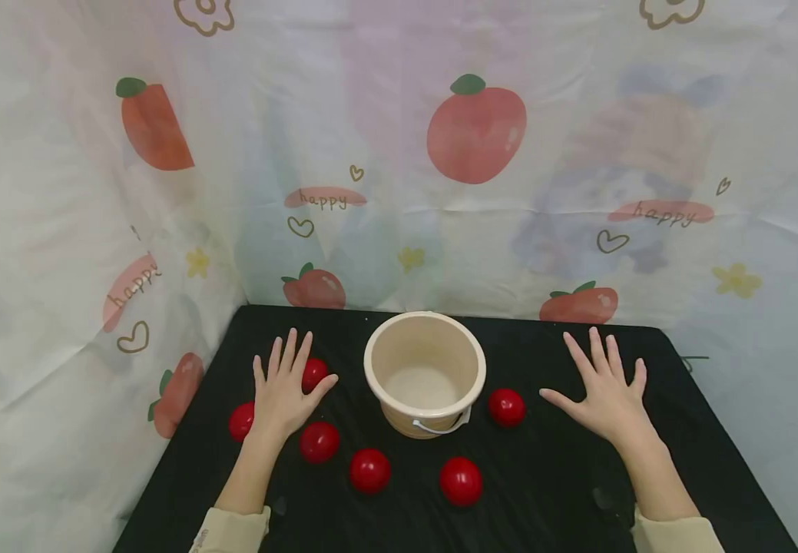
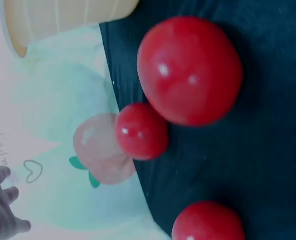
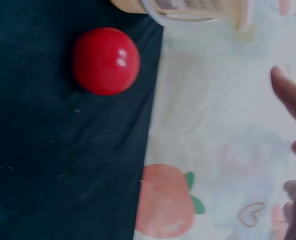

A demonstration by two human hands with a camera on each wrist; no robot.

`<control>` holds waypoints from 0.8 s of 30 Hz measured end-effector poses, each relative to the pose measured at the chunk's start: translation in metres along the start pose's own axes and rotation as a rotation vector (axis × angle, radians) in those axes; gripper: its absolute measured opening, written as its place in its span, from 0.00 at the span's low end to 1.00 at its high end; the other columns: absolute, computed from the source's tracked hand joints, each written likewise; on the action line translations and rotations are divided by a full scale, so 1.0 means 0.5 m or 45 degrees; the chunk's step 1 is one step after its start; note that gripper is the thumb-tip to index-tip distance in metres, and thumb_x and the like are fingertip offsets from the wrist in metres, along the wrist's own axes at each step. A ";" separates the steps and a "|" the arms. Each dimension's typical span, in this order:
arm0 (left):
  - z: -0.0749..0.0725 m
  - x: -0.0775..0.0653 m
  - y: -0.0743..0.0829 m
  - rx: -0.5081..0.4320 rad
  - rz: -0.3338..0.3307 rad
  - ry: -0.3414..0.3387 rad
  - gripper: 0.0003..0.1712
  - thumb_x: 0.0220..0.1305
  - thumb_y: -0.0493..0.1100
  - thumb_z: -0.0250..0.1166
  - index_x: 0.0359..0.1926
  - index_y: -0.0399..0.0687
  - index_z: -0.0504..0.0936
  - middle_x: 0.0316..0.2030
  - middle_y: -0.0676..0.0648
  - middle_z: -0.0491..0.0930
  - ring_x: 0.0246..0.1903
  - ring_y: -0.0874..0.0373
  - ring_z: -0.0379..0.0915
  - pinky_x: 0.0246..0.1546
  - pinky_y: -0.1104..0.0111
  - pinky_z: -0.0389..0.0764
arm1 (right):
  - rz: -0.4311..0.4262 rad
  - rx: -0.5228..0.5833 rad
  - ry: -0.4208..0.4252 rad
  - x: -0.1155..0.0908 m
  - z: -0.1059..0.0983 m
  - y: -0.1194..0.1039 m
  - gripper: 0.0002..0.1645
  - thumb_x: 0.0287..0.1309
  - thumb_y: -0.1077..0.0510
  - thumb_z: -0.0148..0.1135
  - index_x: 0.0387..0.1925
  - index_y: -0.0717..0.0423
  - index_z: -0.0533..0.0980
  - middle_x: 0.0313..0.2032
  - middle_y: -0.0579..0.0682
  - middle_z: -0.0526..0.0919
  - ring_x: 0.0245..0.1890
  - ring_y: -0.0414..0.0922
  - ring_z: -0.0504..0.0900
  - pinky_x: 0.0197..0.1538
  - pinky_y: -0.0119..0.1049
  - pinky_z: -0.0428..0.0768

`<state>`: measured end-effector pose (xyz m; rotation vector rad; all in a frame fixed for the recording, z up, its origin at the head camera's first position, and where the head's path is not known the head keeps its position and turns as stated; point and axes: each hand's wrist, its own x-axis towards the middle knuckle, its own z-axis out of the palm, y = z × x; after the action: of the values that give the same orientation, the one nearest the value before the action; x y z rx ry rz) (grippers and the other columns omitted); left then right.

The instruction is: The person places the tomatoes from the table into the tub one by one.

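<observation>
A cream bucket (image 1: 374,384) with a pale handle stands upright at the middle of the table. Spread wide, my left hand (image 1: 283,399) is held over the left side among several red balls, partly covering two of them; nothing is in its grasp. Close to its thumb side lies a red ball (image 1: 319,442). My right hand (image 1: 606,399), fingers straight and apart, is over the right side and holds nothing. Between it and the bucket sits another red ball (image 1: 507,407), also large in the right wrist view. Two more, a ball (image 1: 369,471) and a ball (image 1: 461,481), lie in front of the bucket.
Black cloth (image 1: 544,499) covers the table. A pale printed curtain (image 1: 399,253) with fruit and the word "happy" rises right behind the table's back edge and along its left side.
</observation>
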<state>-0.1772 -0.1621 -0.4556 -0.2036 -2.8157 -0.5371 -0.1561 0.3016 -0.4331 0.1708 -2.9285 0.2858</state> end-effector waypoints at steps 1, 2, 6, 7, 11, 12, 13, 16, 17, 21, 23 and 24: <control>0.003 0.002 0.001 -0.091 -0.011 0.011 0.47 0.55 0.67 0.54 0.70 0.53 0.49 0.70 0.42 0.46 0.68 0.42 0.38 0.62 0.40 0.36 | -0.012 0.005 0.023 0.001 0.007 0.001 0.61 0.45 0.27 0.57 0.71 0.41 0.36 0.70 0.59 0.32 0.68 0.59 0.29 0.58 0.69 0.27; 0.006 0.003 0.002 -0.198 -0.023 0.026 0.46 0.56 0.65 0.55 0.70 0.52 0.50 0.69 0.42 0.47 0.67 0.42 0.39 0.62 0.40 0.38 | -0.024 0.015 0.043 0.003 0.015 0.002 0.61 0.44 0.28 0.59 0.71 0.41 0.37 0.70 0.59 0.34 0.69 0.59 0.31 0.58 0.69 0.30; 0.022 0.011 0.010 -0.671 -0.097 0.081 0.42 0.59 0.55 0.58 0.70 0.49 0.51 0.67 0.40 0.54 0.65 0.41 0.49 0.61 0.42 0.49 | -0.082 0.065 0.114 0.011 0.057 0.007 0.62 0.41 0.31 0.64 0.71 0.42 0.41 0.69 0.59 0.44 0.68 0.58 0.42 0.59 0.67 0.41; 0.026 0.013 0.013 -0.783 -0.119 0.094 0.41 0.60 0.52 0.58 0.70 0.49 0.51 0.66 0.39 0.56 0.64 0.41 0.52 0.61 0.43 0.53 | -0.096 0.081 0.125 0.013 0.069 0.008 0.63 0.40 0.32 0.65 0.71 0.42 0.41 0.69 0.59 0.47 0.67 0.58 0.44 0.58 0.66 0.43; 0.039 0.020 0.032 -1.157 -0.249 0.102 0.38 0.62 0.47 0.59 0.69 0.50 0.52 0.59 0.38 0.67 0.55 0.43 0.68 0.52 0.51 0.71 | -0.147 0.122 0.164 0.019 0.114 0.014 0.64 0.36 0.32 0.68 0.71 0.44 0.45 0.66 0.59 0.54 0.64 0.59 0.52 0.56 0.64 0.49; 0.042 0.022 0.037 -1.247 -0.289 0.091 0.38 0.62 0.46 0.59 0.69 0.49 0.53 0.57 0.37 0.69 0.52 0.44 0.71 0.48 0.53 0.74 | -0.155 0.128 0.169 0.020 0.124 0.015 0.64 0.35 0.33 0.68 0.70 0.44 0.45 0.65 0.59 0.55 0.63 0.59 0.53 0.56 0.64 0.50; 0.044 0.024 0.042 -1.333 -0.337 0.074 0.37 0.62 0.46 0.59 0.69 0.50 0.53 0.55 0.36 0.71 0.49 0.45 0.74 0.45 0.54 0.77 | -0.162 0.135 0.172 0.020 0.134 0.016 0.65 0.34 0.33 0.69 0.70 0.44 0.46 0.64 0.59 0.56 0.62 0.59 0.54 0.55 0.64 0.51; 0.053 0.028 0.054 -1.548 -0.479 0.022 0.36 0.61 0.46 0.61 0.67 0.49 0.56 0.51 0.34 0.73 0.43 0.45 0.78 0.38 0.56 0.79 | -0.170 0.146 0.159 0.017 0.164 0.018 0.65 0.33 0.34 0.71 0.70 0.43 0.48 0.62 0.60 0.59 0.60 0.58 0.56 0.55 0.63 0.52; 0.056 0.029 0.057 -1.601 -0.522 0.004 0.35 0.60 0.46 0.62 0.66 0.49 0.57 0.50 0.34 0.74 0.42 0.45 0.78 0.38 0.56 0.79 | -0.169 0.151 0.145 0.016 0.174 0.018 0.64 0.33 0.34 0.71 0.70 0.43 0.48 0.62 0.59 0.59 0.60 0.57 0.57 0.55 0.63 0.53; 0.067 0.034 0.064 -1.706 -0.605 -0.082 0.35 0.59 0.47 0.63 0.64 0.48 0.59 0.48 0.34 0.76 0.41 0.42 0.79 0.36 0.57 0.80 | -0.153 0.168 0.074 0.011 0.208 0.017 0.62 0.34 0.33 0.69 0.69 0.43 0.50 0.60 0.59 0.61 0.59 0.56 0.58 0.54 0.63 0.53; 0.072 0.037 0.068 -1.723 -0.612 -0.127 0.36 0.58 0.47 0.64 0.64 0.49 0.59 0.47 0.34 0.76 0.38 0.44 0.80 0.36 0.57 0.80 | -0.140 0.167 0.040 0.009 0.222 0.018 0.61 0.35 0.31 0.67 0.69 0.43 0.50 0.60 0.58 0.61 0.58 0.56 0.58 0.54 0.63 0.53; 0.074 0.039 0.070 -1.733 -0.614 -0.147 0.37 0.57 0.47 0.64 0.65 0.50 0.58 0.46 0.34 0.77 0.37 0.45 0.81 0.35 0.57 0.80 | -0.131 0.167 0.025 0.008 0.228 0.018 0.61 0.35 0.30 0.67 0.69 0.43 0.50 0.60 0.58 0.62 0.58 0.56 0.58 0.54 0.63 0.52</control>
<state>-0.1980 -0.1141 -0.4714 0.2206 -2.0400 -2.4726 -0.1819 0.2872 -0.5436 0.3345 -2.8706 0.4606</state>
